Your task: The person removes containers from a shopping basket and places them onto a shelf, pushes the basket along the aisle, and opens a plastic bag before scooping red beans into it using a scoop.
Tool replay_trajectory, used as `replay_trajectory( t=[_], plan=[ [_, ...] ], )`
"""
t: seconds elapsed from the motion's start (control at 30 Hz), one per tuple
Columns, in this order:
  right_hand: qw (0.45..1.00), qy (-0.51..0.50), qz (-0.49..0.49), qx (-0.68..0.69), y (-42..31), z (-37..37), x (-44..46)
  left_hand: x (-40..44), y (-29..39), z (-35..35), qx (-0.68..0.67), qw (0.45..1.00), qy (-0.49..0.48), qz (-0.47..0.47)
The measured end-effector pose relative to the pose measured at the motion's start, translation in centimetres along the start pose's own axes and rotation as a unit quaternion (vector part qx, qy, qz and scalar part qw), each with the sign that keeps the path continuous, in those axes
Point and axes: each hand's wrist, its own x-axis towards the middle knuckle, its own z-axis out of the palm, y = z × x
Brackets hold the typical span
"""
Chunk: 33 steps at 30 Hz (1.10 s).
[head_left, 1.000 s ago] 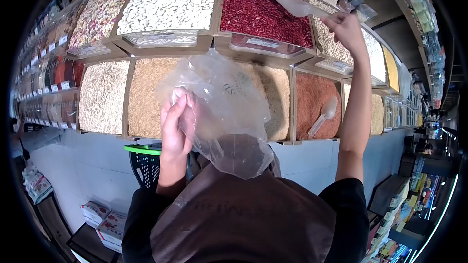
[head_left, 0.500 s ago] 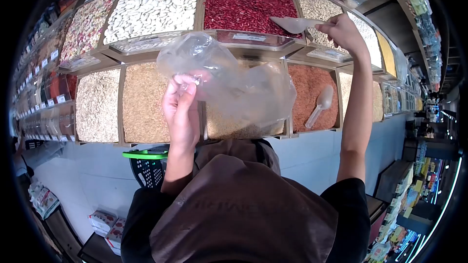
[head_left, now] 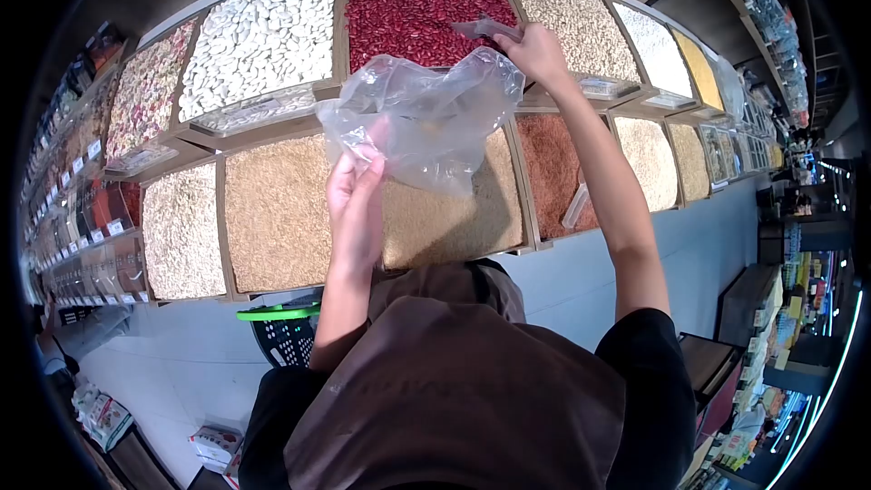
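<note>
A clear plastic bag (head_left: 426,127) hangs from my left hand (head_left: 357,204), its edge pinched between thumb and fingers. The bag spreads to the right, across the front of the red bean bin and over a bin of tan grain (head_left: 454,218). My right hand (head_left: 537,53) is closed on the handle of a translucent scoop (head_left: 478,28). The scoop's head is over the dark red kidney beans (head_left: 417,0), near their right side; whether it touches them I cannot tell. The bag's right edge lies just below my right hand.
White beans (head_left: 263,36) fill the bin to the left, speckled pale beans (head_left: 572,23) the one to the right. A second scoop (head_left: 575,206) rests in reddish-brown grain (head_left: 549,154). A basket with a green handle (head_left: 277,312) stands on the floor by my left arm.
My right hand has moved left with the scoop, further over the kidney beans. The bag has risen and its right part now reaches up near the scoop. My view has shifted slightly.
</note>
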Motion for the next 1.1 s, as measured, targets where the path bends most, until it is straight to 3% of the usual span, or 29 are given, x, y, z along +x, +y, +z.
replay_trajectory(
  t=[0.1, 0.47, 0.63, 1.1],
  plan=[
    [0.998, 0.012, 0.021, 0.051, -0.2, 0.7, -0.5, 0.2, -0.9, 0.2, -0.032, 0.997, -0.013, -0.063],
    [0.981, 0.111, 0.04, 0.155, 0.4, 2.7, -2.1, -0.4, 0.2, -0.5, -0.018, 0.995, -0.025, -0.098],
    [0.974, 0.142, 0.024, 0.176, 0.8, 3.5, -2.1, -0.2, -0.8, -1.7, -0.014, 0.995, -0.077, -0.06],
    [0.971, 0.14, 0.053, 0.186, 1.9, 0.9, -3.1, 3.1, -2.7, -1.1, 0.012, 0.997, -0.039, -0.072]
  ],
)
